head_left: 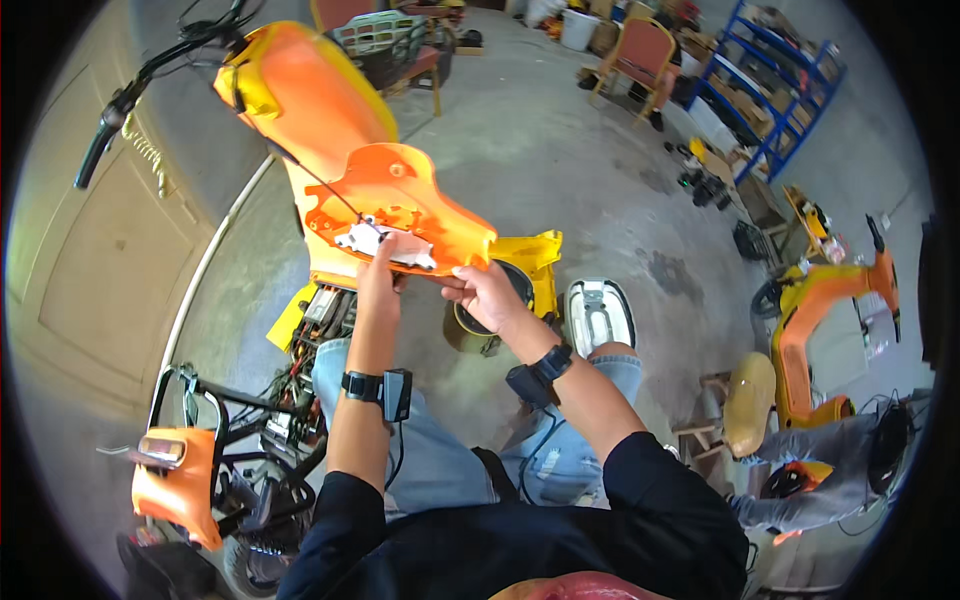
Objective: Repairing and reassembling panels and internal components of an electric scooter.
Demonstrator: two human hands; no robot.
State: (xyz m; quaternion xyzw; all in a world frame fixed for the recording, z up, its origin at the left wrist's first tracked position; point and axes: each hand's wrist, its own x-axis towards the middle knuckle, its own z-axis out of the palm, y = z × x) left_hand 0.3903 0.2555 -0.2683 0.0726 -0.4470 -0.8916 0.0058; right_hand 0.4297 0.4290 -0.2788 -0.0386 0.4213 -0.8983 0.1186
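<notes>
An orange plastic scooter body panel (455,222) is in front of me, its near edge between my two hands. A white piece (415,246) with uneven edges lies in the panel's recess. My left hand (380,272) grips the near edge, its thumb over the white piece and its other fingers mostly hidden below. Further right, my right hand (485,297) pinches the panel's near right corner, thumb on top. Behind the panel rises the orange and yellow scooter front (315,90) with a black handlebar (130,95); whether the two are joined I cannot tell.
Under the panel stands a dark bucket (468,322) beside a yellow plastic part (540,262). A white scooter seat (600,315) sits near my right knee. Left are the scooter's bare frame and wiring (300,390). Another orange scooter (800,340) and a person's legs (830,460) are right.
</notes>
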